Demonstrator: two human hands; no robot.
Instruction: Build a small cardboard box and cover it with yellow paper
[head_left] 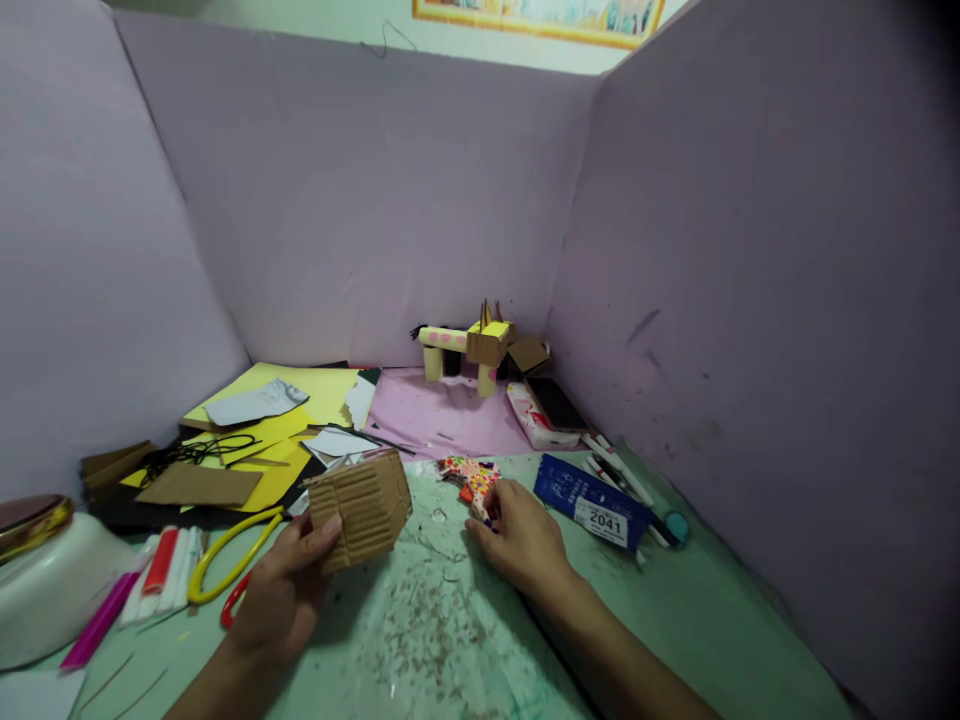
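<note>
A folded piece of corrugated cardboard (364, 508) is held up over the green table (442, 640) by my left hand (289, 580), thumb on its ribbed face. To the right, my right hand (525, 535) is closed at the near edge of a colourful patterned piece (469, 472) on the table; its fingertips are partly hidden, so what they pinch is unclear. Behind both hands stands a yellow paper animal figure (450, 338) with pink spots, a cardboard head and upright ears.
Yellow paper (281, 460), cardboard scraps, black cord and yellow-handled scissors (225, 555) lie left, beside marker pens and a white container (52, 580). A blue packet (592, 500), pens and a phone (556, 404) are right. Pale panels (375, 200) enclose the table.
</note>
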